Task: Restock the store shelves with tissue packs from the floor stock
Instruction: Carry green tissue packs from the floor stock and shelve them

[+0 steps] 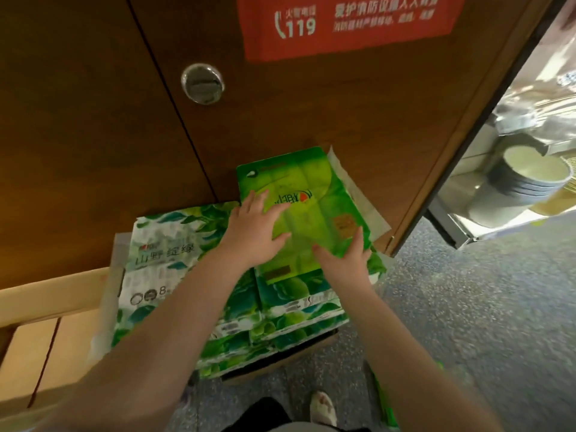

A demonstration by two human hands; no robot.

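Note:
A bright green tissue pack (308, 201) leans against the wooden door on top of a floor stack of green leaf-print tissue packs (280, 313). My left hand (254, 227) lies flat on the pack's left side with fingers spread. My right hand (346, 254) holds the pack's near right corner, thumb on top and fingers under the edge. A white and green leaf-print pack (159, 260) stands to the left of the stack.
A brown wooden door (280, 113) with a round metal pull (202, 84) and a red 119 sign (346, 23) fills the back. Cardboard boxes (46, 335) sit at the left. Stacked bowls (530, 176) stand on a steel shelf at the right. Speckled floor (467, 307) lies at the lower right.

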